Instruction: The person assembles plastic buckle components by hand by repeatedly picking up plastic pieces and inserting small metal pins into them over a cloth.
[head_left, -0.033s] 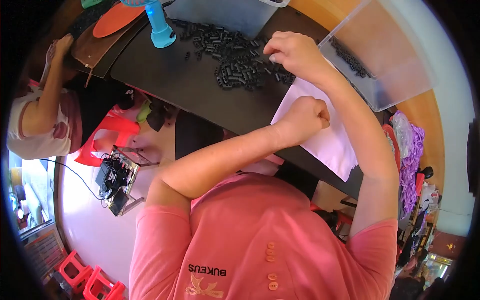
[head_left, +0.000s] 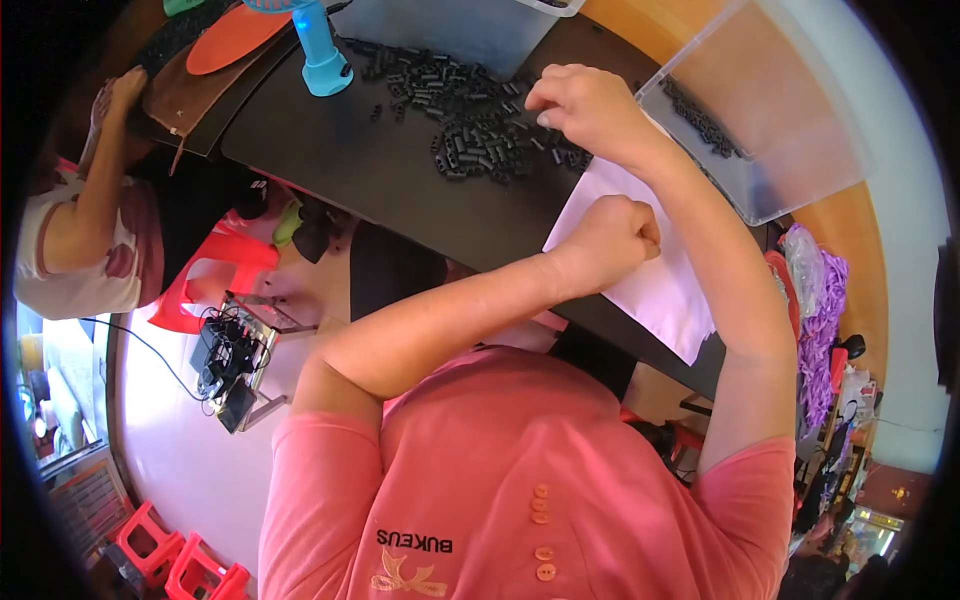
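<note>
Near: bends left arm (head_left: 450,315) sharply at the elbow, forearm slanting across the chest toward the right. Curls left hand (head_left: 612,238) into a loose fist, knuckles up, over a pale, smooth, thin sheet (head_left: 665,290), cannot tell if paper or cloth. Cannot see inside the fist, nor tell if pinching anything.

Farther: reaches right arm (head_left: 745,285) forward, forearm angled back toward the left. Holds right hand (head_left: 590,105) palm down, fingers half bent, thumb close under; cannot tell whether pinching anything.

Just left of right hand: black pieces (head_left: 485,150), short, tubular, hard-looking, faintly glossy, in a loose heap on the dark, smooth tabletop (head_left: 340,150). Far right: clear, straight-walled plastic bin (head_left: 790,120), with small black bits (head_left: 700,118) inside. Far side: translucent tub (head_left: 450,30) beyond the heap; blue fan (head_left: 320,55), round-based, to the left.
</note>
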